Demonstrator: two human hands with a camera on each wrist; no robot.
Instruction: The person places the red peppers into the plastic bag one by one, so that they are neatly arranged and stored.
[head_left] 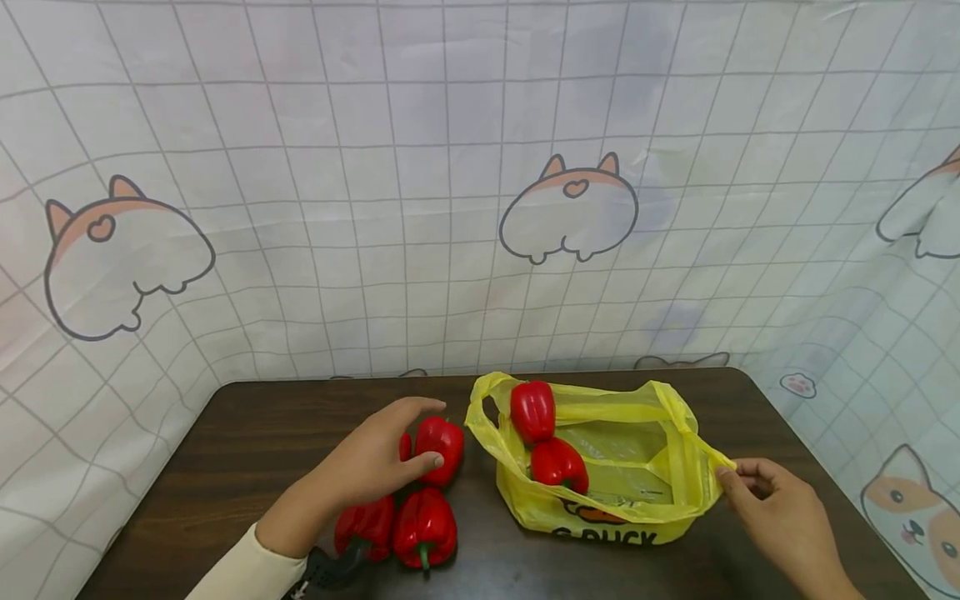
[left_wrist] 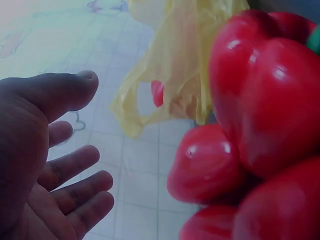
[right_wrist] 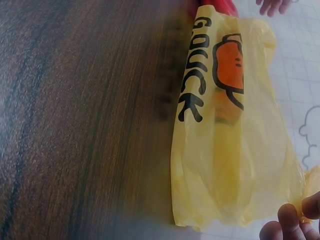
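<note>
My left hand (head_left: 380, 457) hovers over a group of red bell peppers at the left, fingers spread and holding nothing. Just beyond its thumb is one bell pepper (head_left: 441, 446); nearer me lie two more, one with a green stem (head_left: 425, 527) and one (head_left: 366, 525) partly behind my wrist. Another is mostly hidden behind the hand. A yellow plastic bag (head_left: 600, 517) stands with its mouth open, two bell peppers (head_left: 533, 412) inside at its left. With thumb and fingers my right hand (head_left: 783, 512) pinches the bag's right handle; the right wrist view shows this pinch at the lower corner.
The dark wooden table (head_left: 255, 442) carries everything. Behind it hangs a white grid-patterned cloth (head_left: 420, 208) with cartoon animals, which also runs down the right side. A black band (head_left: 337, 568) sits at my left wrist.
</note>
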